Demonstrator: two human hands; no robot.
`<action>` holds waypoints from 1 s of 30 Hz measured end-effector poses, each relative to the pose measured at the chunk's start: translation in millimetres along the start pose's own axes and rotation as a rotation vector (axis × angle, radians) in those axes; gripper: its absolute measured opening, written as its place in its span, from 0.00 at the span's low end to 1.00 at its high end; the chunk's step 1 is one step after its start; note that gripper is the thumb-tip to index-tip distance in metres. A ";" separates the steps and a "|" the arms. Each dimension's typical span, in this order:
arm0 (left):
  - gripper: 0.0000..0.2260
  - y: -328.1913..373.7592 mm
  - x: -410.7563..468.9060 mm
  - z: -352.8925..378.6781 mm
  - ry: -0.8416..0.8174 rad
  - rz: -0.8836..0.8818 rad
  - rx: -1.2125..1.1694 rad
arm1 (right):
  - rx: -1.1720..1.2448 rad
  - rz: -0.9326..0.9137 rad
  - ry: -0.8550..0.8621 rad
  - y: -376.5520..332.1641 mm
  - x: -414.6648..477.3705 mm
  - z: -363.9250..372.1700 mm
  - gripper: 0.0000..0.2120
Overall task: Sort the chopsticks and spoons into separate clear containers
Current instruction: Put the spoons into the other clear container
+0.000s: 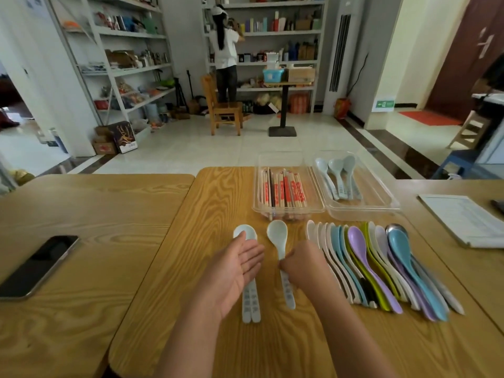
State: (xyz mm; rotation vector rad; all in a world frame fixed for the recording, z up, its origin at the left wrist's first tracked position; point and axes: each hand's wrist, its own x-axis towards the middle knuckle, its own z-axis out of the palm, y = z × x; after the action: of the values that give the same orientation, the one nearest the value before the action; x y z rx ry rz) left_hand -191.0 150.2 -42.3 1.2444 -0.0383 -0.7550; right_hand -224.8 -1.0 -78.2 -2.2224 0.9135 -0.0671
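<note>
Centre counter [191,336], wood grain, is carrying all task items; a second counter [81,214] is sitting just beside it on the left, with a dark phone [38,266] lying face-up on it; a printed sheet [463,219] is lying at the far right. A row of coloured spoons [381,268] is lying overlapped on the right part of the centre counter, bowls pointing away from the person: white, blue, green, purple, one metal. Beyond the row, two clear containers are standing side by side and touching; the spoon container [381,203], on the right, is holding three pale sorted spoons [338,175]; the chopstick container [289,211], on the left, is holding wrapped chopsticks [283,190] lying lengthwise. The left grip [237,266] is hovering flat-handed, fingers straight, palm turned inward, holding nothing; it is partly covering a pale spoon pair [251,306] lying on the counter, handles side by side towards the person. The right grip [302,266] is curling its fingers round the handle of a single pale spoon [277,233]; its bowl is pointing towards the chopstick container, near it and apart from it; cannot tell whether this spoon is resting on the counter or lifted.
</note>
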 end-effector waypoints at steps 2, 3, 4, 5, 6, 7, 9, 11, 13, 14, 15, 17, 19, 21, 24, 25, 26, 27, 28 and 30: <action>0.24 -0.2 4.4 4.9 -0.001 0.004 0.014 | 0.001 -0.043 0.012 1.3 -6.2 -9.4 0.07; 0.23 0.1 6.3 7.7 -0.005 0.005 0.018 | 0.011 -0.060 -0.003 0.5 -9.3 -14.7 0.08; 0.23 1.1 8.3 11.1 -0.012 0.005 0.017 | 0.026 -0.080 -0.019 0.0 -12.9 -20.9 0.08; 0.23 2.9 10.3 14.8 -0.023 0.008 0.010 | 0.048 -0.095 -0.040 -1.7 -17.2 -29.0 0.08; 0.23 6.3 12.8 18.9 -0.037 0.017 0.000 | 0.068 -0.115 -0.053 -3.5 -19.8 -38.6 0.10; 0.22 11.4 15.8 23.5 -0.048 0.029 -0.006 | 0.088 -0.136 -0.056 -5.5 -20.8 -49.1 0.12; 0.22 24.7 25.0 34.7 -0.070 0.057 0.013 | 0.130 -0.157 -0.026 -10.2 -17.4 -70.8 0.13; 0.21 39.6 38.4 49.8 -0.097 0.073 0.043 | 0.181 -0.166 0.012 -15.0 -5.5 -93.8 0.12; 0.21 53.9 58.3 67.7 -0.116 0.067 0.052 | 0.223 -0.158 0.019 -17.4 12.8 -119.6 0.11; 0.21 61.1 69.5 77.5 -0.129 0.066 0.060 | 0.242 -0.148 0.032 -18.3 23.0 -134.4 0.10; 0.21 67.9 81.2 87.4 -0.139 0.067 0.069 | 0.251 -0.136 0.063 -18.6 35.3 -149.7 0.09; 0.21 80.5 105.4 106.9 -0.148 0.086 0.102 | 0.237 -0.109 0.161 -15.3 69.0 -178.4 0.09; 0.21 90.2 129.8 125.4 -0.151 0.116 0.175 | 0.190 -0.038 0.223 -9.8 112.1 -197.3 0.11; 0.22 96.7 152.4 140.7 -0.161 0.120 0.222 | 0.115 0.035 0.215 -5.6 156.0 -200.3 0.14; 0.22 100.8 183.4 156.2 -0.160 0.075 0.241 | 0.060 0.090 0.207 -0.2 207.5 -185.0 0.14; 0.22 100.5 192.2 159.1 -0.152 0.065 0.241 | 0.042 0.089 0.209 0.7 220.5 -178.1 0.13; 0.22 99.7 201.0 161.4 -0.145 0.057 0.242 | 0.022 0.088 0.204 1.2 231.0 -171.0 0.13; 0.23 98.8 207.4 162.6 -0.140 0.052 0.245 | 0.017 0.091 0.199 0.7 238.0 -164.9 0.14; 0.23 97.4 213.7 163.5 -0.135 0.047 0.245 | 0.030 0.101 0.182 0.0 244.7 -159.1 0.14; 0.23 94.4 224.9 164.1 -0.128 0.040 0.244 | 0.041 0.120 0.124 -1.4 258.1 -149.4 0.12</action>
State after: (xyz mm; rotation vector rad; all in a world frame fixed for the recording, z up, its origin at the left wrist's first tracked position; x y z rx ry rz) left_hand -41.7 -96.5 14.5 1.4200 -0.2652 -0.8114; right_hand -76.0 -253.1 -21.4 -2.1398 1.1017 -0.1670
